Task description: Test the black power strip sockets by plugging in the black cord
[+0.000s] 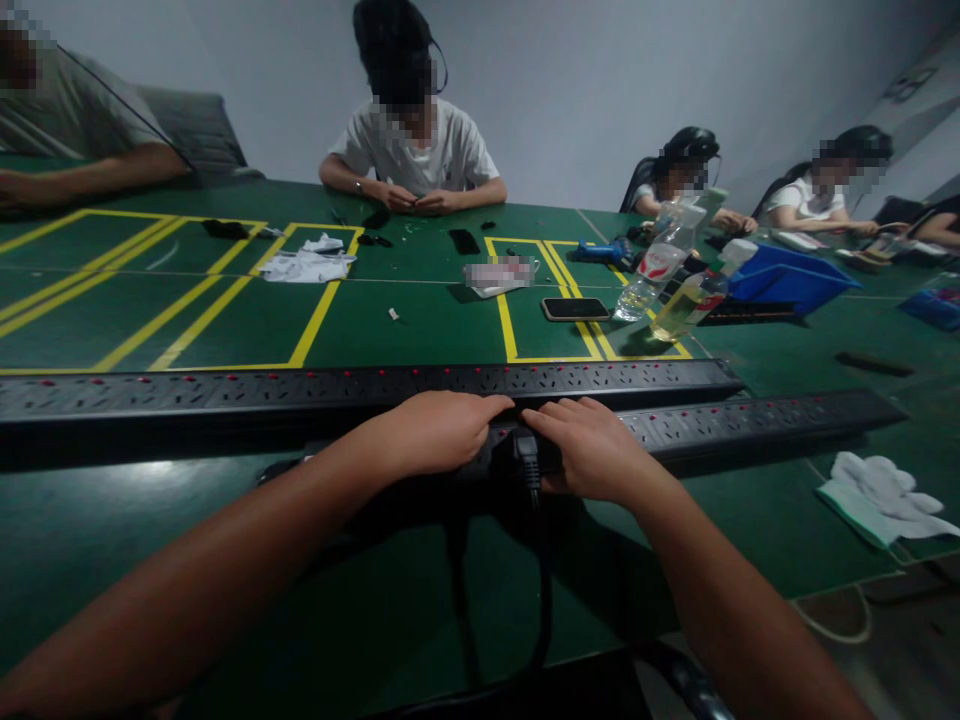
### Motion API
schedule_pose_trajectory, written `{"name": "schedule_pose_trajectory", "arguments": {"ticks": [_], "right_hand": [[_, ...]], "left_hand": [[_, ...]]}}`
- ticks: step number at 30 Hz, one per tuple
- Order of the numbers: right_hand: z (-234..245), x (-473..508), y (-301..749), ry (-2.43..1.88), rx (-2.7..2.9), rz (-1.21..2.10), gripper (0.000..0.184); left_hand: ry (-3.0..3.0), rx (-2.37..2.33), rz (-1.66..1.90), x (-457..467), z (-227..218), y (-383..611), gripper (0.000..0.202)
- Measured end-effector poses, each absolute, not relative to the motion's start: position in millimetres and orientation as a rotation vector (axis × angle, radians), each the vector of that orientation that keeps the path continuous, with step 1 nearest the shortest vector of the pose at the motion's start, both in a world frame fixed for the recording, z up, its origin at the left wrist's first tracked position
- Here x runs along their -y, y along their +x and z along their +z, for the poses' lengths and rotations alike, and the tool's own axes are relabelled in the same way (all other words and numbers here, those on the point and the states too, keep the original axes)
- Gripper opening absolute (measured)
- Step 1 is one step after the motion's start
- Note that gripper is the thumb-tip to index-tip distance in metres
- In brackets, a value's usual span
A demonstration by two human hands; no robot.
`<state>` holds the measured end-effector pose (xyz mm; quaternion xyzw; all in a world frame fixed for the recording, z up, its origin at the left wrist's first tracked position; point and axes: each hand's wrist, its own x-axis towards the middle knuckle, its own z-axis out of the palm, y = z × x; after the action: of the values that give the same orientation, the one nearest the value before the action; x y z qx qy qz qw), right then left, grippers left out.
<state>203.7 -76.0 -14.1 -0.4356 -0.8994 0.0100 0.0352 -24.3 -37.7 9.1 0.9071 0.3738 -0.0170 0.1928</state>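
A long black power strip [720, 425] with red switches lies slanted in front of me. My left hand [435, 430] is closed around its near part, with one finger stretched along the top. From the other side my right hand [592, 448] grips the same strip, fingers curled over the top edge. Between the two hands a black plug [525, 450] sits at the strip, and its cord [546, 580] hangs down toward me. The undersides of both hands are hidden. Just beyond lies a second, longer power strip [225, 395], parallel to the table's length.
Yellow tape marks the green table [420, 330]. A phone [576, 309], a water bottle [652, 265], a bottle of yellow liquid [686, 305] and a blue bin [787, 280] stand or lie beyond. White gloves [885, 495] lie at right. Several people sit around the table.
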Motion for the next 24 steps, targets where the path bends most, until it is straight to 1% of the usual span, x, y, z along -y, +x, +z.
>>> {"name": "schedule_pose_trajectory", "arguments": {"ticks": [4,9,12,15,18,20,22,24], "right_hand": [[-9,75,214,-1.339,2.767,0.098,0.064],[-11,74,218,-1.354,2.775,0.184,0.065],[-10,75,220,-1.359,2.762,0.260,0.065],[-5,75,222,-1.327,2.718,0.378,0.062],[5,75,224,-1.152,2.665,0.530,0.051],[10,76,223,-1.086,2.589,0.550,0.035],[13,78,220,-1.136,2.501,0.506,0.022],[12,80,215,-1.215,2.450,0.473,0.018]], "left_hand": [[2.556,-1.003,-0.083,44,17,-25,0.039],[2.560,-0.948,-0.121,44,17,-27,0.035],[2.544,-0.864,-0.111,40,16,-30,0.036],[2.522,-0.841,0.031,34,16,-30,0.043],[2.449,-0.807,0.252,31,16,-26,0.054],[2.402,-0.748,0.344,30,15,-23,0.057],[2.388,-0.692,0.374,30,13,-22,0.057],[2.408,-0.649,0.358,30,11,-21,0.056]]}}
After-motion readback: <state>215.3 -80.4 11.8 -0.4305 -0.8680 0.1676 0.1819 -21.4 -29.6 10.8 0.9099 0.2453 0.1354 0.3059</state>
